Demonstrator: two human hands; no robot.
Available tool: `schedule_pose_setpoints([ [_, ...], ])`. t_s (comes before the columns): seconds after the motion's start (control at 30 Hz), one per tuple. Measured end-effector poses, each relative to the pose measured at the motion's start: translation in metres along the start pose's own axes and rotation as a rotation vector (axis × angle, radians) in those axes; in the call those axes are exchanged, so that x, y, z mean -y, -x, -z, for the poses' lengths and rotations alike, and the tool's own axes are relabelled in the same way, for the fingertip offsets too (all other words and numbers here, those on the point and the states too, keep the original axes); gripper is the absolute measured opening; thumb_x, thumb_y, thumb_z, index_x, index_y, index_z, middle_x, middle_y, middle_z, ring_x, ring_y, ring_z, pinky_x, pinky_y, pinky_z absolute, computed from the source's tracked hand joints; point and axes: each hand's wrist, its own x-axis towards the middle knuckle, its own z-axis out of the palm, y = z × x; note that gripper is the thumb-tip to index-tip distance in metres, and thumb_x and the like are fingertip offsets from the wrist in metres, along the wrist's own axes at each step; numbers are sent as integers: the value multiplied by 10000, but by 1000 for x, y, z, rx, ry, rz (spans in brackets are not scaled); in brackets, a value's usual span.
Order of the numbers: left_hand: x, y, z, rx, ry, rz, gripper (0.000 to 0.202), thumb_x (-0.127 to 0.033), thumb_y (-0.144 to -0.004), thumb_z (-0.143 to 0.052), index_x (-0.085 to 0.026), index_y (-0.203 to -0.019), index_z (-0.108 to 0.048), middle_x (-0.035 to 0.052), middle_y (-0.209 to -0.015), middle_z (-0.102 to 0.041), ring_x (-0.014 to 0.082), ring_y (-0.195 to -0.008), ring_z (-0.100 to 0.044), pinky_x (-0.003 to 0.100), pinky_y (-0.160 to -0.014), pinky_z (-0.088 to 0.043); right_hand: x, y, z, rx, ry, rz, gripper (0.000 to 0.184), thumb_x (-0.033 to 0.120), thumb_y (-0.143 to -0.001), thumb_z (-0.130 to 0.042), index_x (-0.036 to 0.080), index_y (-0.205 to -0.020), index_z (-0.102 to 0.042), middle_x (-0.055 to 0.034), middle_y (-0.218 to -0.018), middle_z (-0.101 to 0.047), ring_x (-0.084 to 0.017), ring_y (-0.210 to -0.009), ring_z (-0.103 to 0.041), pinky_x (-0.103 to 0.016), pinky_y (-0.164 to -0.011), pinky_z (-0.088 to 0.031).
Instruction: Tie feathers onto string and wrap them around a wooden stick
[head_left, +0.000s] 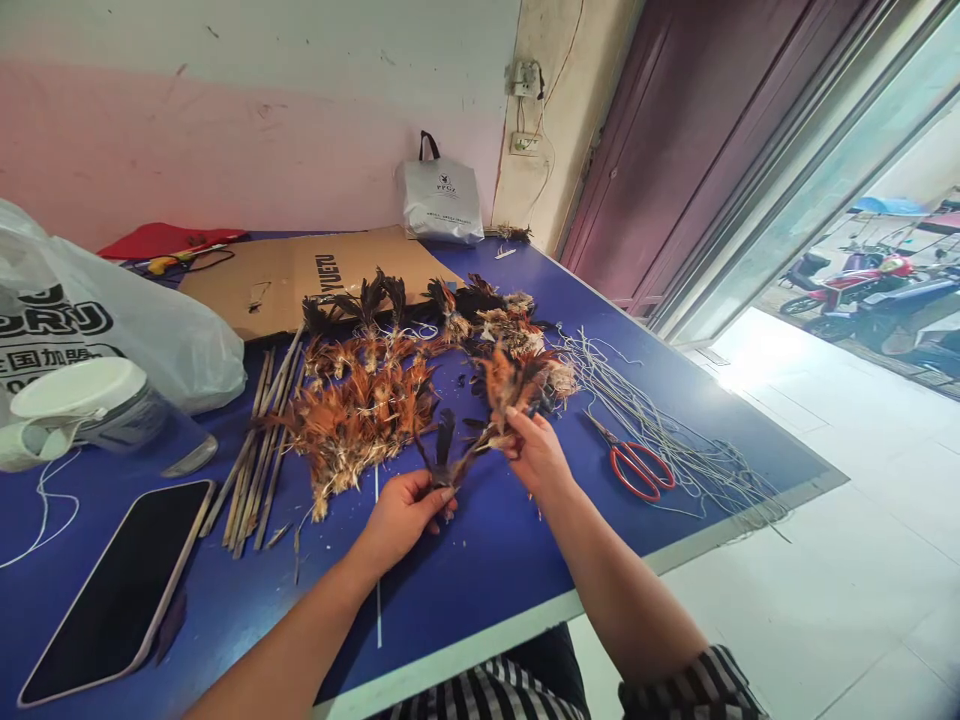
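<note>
My left hand (pixel 411 512) is closed in a pinch on the base of some dark feathers (pixel 444 445), held just above the blue table. Up and to the right, my right hand (pixel 536 450) grips a bunch of brown feathers (pixel 502 385) between thumb and fingers. Behind my left hand lies a wide heap of orange-brown feather bunches (pixel 367 410). More feather bunches (pixel 517 325), dark and tan, sit beyond my right hand. Red-handled scissors (pixel 641 470) rest to the right of it, beside a spread of thin pale strings (pixel 675 450).
Several thin sticks (pixel 255 450) lie left of the feathers. A phone (pixel 116 595) is at the front left, near a lidded plastic container (pixel 112 410) and a white plastic bag (pixel 120 310). Flattened cardboard (pixel 285 265) and a grey bag (pixel 442 200) are at the back.
</note>
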Motion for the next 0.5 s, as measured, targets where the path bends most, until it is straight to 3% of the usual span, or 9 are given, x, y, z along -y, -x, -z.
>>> schedule_pose_setpoints([
  [0.07,-3,-2,2,-61,71,28,256,-374,-678,-674,-125,-699,-618,51,-678,-664,123,-569,-570,208,-457,-425,7,-5,7,-50,-63,49,309,305,-605,-742,161,-798,-547,10,-656,-621,-22,-395,-388,-133,-325,-230],
  [0.17,-6,-4,5,-112,207,63,265,-373,-680,-682,-125,-757,-628,70,-764,-690,125,-635,-603,196,-492,-436,9,-8,14,13,47,1,306,332,-625,-724,160,-806,-546,3,-675,-621,-27,-400,-391,-140,-329,-236],
  [0.23,-7,-4,7,-139,267,66,270,-374,-680,-686,-127,-773,-629,70,-780,-694,122,-653,-608,192,-509,-442,6,-8,15,59,281,-42,283,355,-644,-698,156,-777,-546,11,-624,-596,-35,-384,-386,-152,-327,-246],
  [0.37,-8,-3,9,-177,278,47,275,-377,-684,-685,-123,-777,-630,76,-796,-698,120,-666,-606,194,-526,-450,-3,-8,16,27,833,1,194,341,-710,-605,152,-738,-573,21,-543,-558,-65,-394,-418,-181,-368,-307],
  [0.43,-8,-3,9,-182,259,31,280,-380,-690,-679,-121,-786,-633,80,-796,-700,123,-667,-606,199,-529,-453,-5,-8,15,14,1018,81,201,332,-713,-589,150,-796,-612,-2,-605,-597,-88,-447,-463,-208,-425,-362],
  [0.5,-8,-3,8,-185,239,12,283,-379,-695,-674,-119,-803,-639,82,-788,-702,126,-667,-607,201,-529,-454,-7,-5,13,-23,1144,263,268,322,-680,-627,154,-889,-638,-40,-763,-636,-105,-519,-495,-244,-507,-415],
])
